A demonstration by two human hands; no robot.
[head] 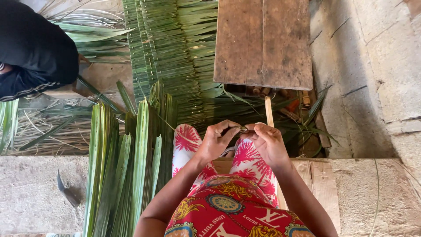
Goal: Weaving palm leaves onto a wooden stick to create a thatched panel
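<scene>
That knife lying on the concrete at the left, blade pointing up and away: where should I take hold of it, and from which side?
Probably by the darker, thicker lower end of the knife, which looks like the handle, coming from the near side. The pale pointed blade runs up and away, so a grip from below keeps fingers off its edge. It lies flat with bare concrete floor around it, left of the palm leaf bundle, nearest the left hand.

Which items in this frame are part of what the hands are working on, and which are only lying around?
In hand:
- left hand and right hand, pinching a small dark strip piece
- loose palm leaves beside the legs
- woven leaf panel

Lying about:
- wooden bench
- knife on the concrete floor
- another person's dark sleeve
</scene>
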